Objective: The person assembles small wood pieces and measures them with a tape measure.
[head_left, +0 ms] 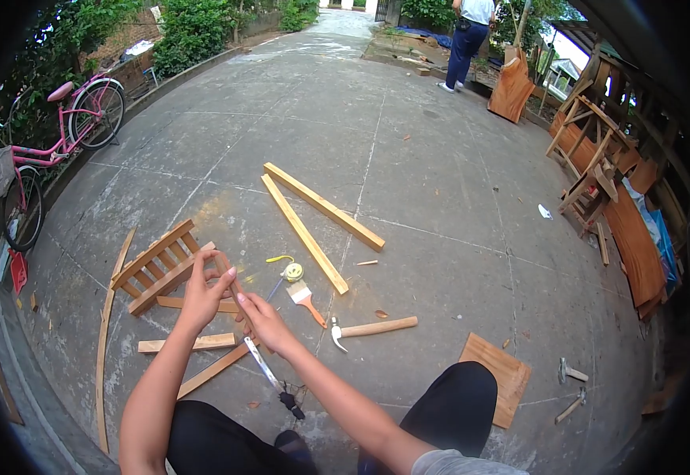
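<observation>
The person sits on the concrete ground [440,182] with dark-clad knees at the bottom of the view and both bare arms reaching forward. The left hand [202,294] is raised with its fingers [216,261] curled up and pinched onto the upper end of a thin wooden strip [228,277]; the right hand [264,321] sits just below and to the right, closed around the lower part of the same strip, so the strip runs slantwise between the two hands, its top at the left fingertips and its bottom hidden in the right palm. Directly beneath the right hand a hand saw [269,374] lies on the ground, its dark handle nearest the knees. Flat wooden slats [194,343] lie under and beside the hands. To the right a claw hammer [372,327] rests with its wooden handle pointing right, and a paintbrush [304,297] and a tape measure [291,272] lie just beyond the hands. A square board [501,376] lies by the right knee, with two more hammers near it. Left of the hands stands a small slatted frame [159,265]. Farther out two long battens [317,218] lie in a narrow V. At the left edge a pink bicycle [60,134] leans by the hedge; wooden chair frames [590,158] stack at the right, and another person [467,39] stands far off up the lane.
</observation>
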A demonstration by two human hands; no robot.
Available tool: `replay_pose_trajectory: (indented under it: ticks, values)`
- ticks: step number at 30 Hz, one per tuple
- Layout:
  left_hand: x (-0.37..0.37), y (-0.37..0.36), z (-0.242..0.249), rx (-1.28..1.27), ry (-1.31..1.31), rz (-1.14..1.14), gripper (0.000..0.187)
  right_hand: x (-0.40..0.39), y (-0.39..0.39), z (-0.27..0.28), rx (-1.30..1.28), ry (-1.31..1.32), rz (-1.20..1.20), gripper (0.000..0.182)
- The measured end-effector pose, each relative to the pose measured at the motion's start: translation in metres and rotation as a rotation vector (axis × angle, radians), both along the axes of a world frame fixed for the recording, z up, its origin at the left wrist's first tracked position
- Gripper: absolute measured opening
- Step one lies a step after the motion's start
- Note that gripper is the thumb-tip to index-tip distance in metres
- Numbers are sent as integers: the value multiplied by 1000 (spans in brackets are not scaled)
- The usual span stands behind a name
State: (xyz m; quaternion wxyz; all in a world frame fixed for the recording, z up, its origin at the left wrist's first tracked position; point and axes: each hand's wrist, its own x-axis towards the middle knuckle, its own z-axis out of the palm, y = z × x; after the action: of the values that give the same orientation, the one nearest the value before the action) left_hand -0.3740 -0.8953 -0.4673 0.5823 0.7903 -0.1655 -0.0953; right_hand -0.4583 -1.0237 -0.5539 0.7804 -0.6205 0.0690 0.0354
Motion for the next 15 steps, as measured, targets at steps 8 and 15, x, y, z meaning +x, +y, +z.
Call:
replay_pose_trajectory:
  ticks: [8, 15]
  values:
    - [2, 2, -2, 21, 7, 7, 55, 3, 3, -4, 12, -29, -26, 56]
    - [6, 4, -9, 5, -15, -33, 54, 0, -1, 5, -18, 24, -5, 50]
